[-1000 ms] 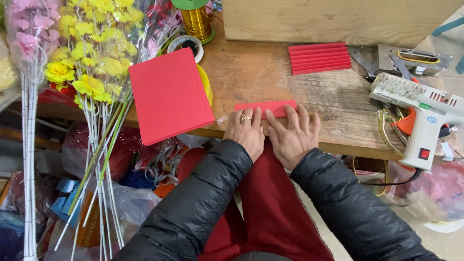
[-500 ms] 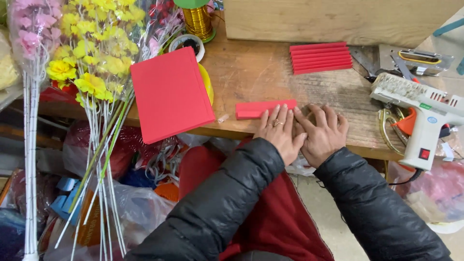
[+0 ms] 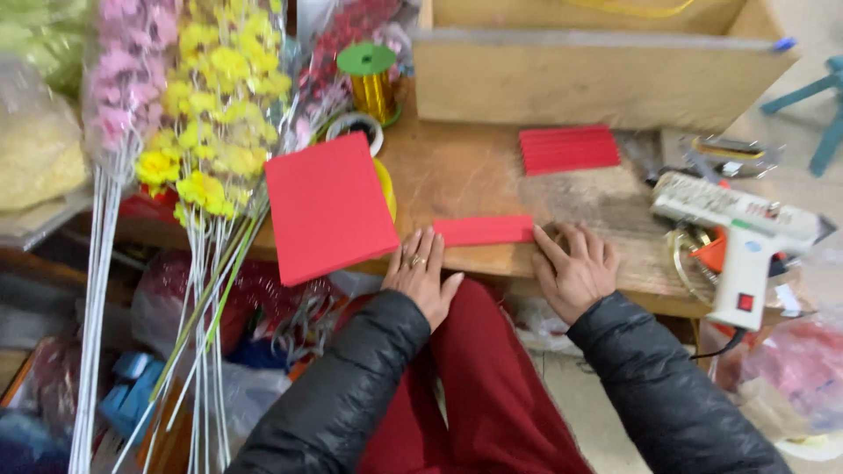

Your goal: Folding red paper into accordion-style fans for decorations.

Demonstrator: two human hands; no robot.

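Note:
A narrow folded strip of red paper (image 3: 485,230) lies flat near the front edge of the wooden table (image 3: 465,167). My left hand (image 3: 420,272), with a ring on one finger, rests palm down at the strip's left end, fingertips touching it. My right hand (image 3: 574,269) lies palm down at the strip's right end, fingers spread on the wood. Neither hand grips anything. A thick stack of red paper sheets (image 3: 328,206) sits to the left, hanging over the table edge.
A pile of pleated red strips (image 3: 568,148) lies further back. A white glue gun (image 3: 739,235) sits at the right edge. A gold ribbon spool (image 3: 372,81), a tape roll (image 3: 353,130) and bunches of artificial flowers (image 3: 211,105) stand left. A wooden box (image 3: 588,79) lines the back.
My hands have spread apart from lying side by side on the strip to its two ends. The view has shifted right and closer.

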